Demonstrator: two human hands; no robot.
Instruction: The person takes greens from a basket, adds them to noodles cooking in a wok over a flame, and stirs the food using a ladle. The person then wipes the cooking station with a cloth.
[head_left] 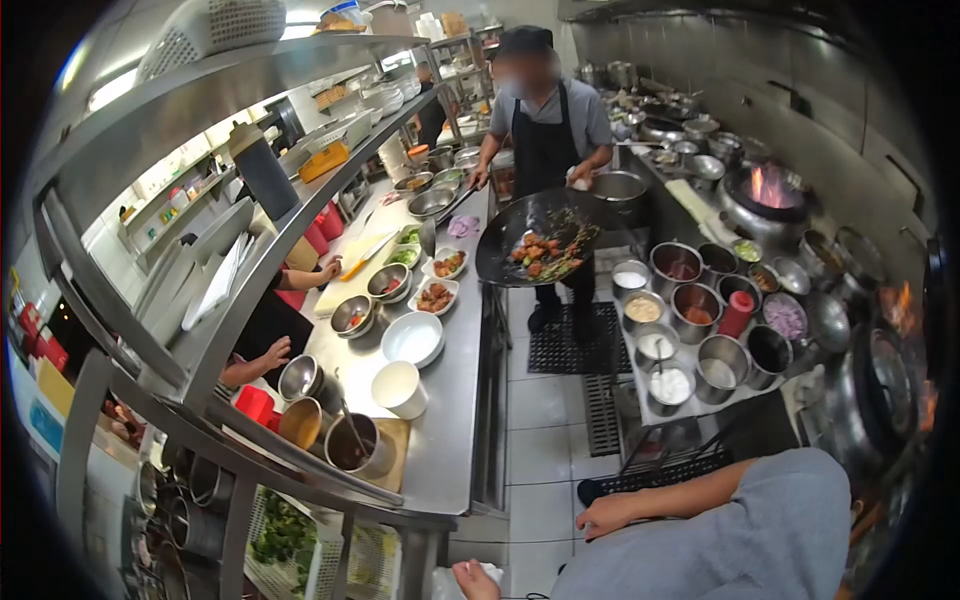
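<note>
My right hand [603,514] hangs over the floor near the bottom centre, its fingers curled in and nothing visible in them. Only part of my left hand [474,580] shows at the bottom edge, beside something white; its grip is unclear. Facing me in the aisle, a co-worker in a dark apron [543,135] tilts a black wok [500,225] holding browned pieces and greens. Beside the wok, two white bowls [435,297] of similar food stand on the steel counter [450,400].
At left, another person's hands [268,358] are over the counter, near metal bowls [352,317] and a white tub [399,388]. At right stand sauce pots [676,265], a red bottle [737,313] and a flaming burner [768,190]. A steel shelf [250,290] runs overhead at left.
</note>
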